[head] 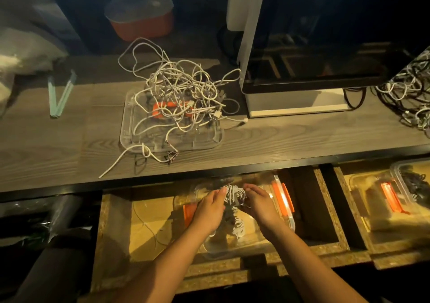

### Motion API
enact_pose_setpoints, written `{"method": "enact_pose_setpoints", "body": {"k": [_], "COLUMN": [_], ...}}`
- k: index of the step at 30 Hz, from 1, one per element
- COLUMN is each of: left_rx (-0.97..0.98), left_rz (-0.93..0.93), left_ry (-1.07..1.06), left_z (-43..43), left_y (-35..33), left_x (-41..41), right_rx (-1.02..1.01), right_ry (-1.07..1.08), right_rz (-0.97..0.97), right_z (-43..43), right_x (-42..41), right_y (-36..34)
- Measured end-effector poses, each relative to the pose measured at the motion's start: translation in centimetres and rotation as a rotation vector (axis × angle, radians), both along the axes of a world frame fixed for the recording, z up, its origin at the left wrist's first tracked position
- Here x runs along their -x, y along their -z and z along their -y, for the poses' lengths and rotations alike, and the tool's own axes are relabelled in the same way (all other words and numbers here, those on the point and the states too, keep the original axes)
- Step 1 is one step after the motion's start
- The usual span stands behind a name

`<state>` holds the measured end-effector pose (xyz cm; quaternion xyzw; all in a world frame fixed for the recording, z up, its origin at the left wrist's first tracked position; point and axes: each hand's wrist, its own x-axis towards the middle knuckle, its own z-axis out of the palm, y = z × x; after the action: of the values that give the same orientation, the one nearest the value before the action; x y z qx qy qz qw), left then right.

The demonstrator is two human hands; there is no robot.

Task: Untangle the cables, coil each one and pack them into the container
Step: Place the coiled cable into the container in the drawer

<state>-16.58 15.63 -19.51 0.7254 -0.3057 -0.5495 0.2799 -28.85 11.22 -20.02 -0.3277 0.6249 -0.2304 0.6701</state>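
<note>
Coiled cable in curled-finger grip of left hand and, seemingly, right hand

Both bare forearms are reaching in toward the coiled cable bundle, the left from below-left of it and the right from below-right. Left hand is sitting just left of the bundle, back of hand up, fingers curling onto its left side. Right hand is sitting just right of the bundle, back up, fingers curling against its right side. The hands are mirroring each other, gripping the bundle between them without touching. Wrists are lying roughly straight.
</note>
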Motion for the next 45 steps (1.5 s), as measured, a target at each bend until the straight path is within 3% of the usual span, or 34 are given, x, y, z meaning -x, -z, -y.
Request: {"method": "enact_pose_setpoints", "body": {"k": [7, 11, 17, 19, 22, 26, 28, 32, 39, 41, 45], "left_rx": [-0.033, 0.093, 0.342, 0.363, 0.358, 0.341, 0.210, 0.090, 0.338, 0.381, 0.406], "left_rz": [0.038, 0.076, 0.182, 0.281, 0.592, 1.055, 1.144, 1.033, 0.796, 0.650, 0.382], "left_ry": [0.031, 0.027, -0.181, -0.231, -0.258, -0.056, 0.031, 0.064, -0.023, -0.097, -0.219], "left_z": [-0.3, 0.6, 2.0, 2.5, 3.0, 2.7, 2.3, 1.6, 1.7, 1.8, 1.8], "left_y": [0.5, -1.2, -5.0, -5.9, -6.6, -6.3, -5.9, -5.0, -5.5, -5.8, -6.5], "left_x": [0.2, -0.1, -2.3, -3.9, -6.9, -10.7, -12.1, -13.6, -12.8, -11.6, -8.9], "right_rx": [0.132, 0.311, 0.559, 0.577, 0.583, 0.559, 0.564, 0.546, 0.406, 0.322, 0.296], "right_ry": [-0.204, -0.257, -0.245, -0.295, -0.367, -0.461, -0.492, -0.501, -0.394, -0.330, -0.360], "right_rz": [-0.206, -0.316, -0.344, -0.317, -0.317, -0.334, -0.350, -0.350, -0.202, -0.079, -0.041], "right_z": [-0.1, 0.1, 1.6, 2.2, 2.8, 3.2, 3.2, 3.3, 4.0, 4.1, 4.7], "right_x": [-0.6, -0.6, -2.3, -3.7, -5.5, -7.1, -7.7, -8.3, -9.6, -10.6, -12.0], "right_y": [0.0, -1.2, -5.3, -6.4, -7.0, -7.1, -7.2, -7.1, -7.2, -7.4, -7.8]}}
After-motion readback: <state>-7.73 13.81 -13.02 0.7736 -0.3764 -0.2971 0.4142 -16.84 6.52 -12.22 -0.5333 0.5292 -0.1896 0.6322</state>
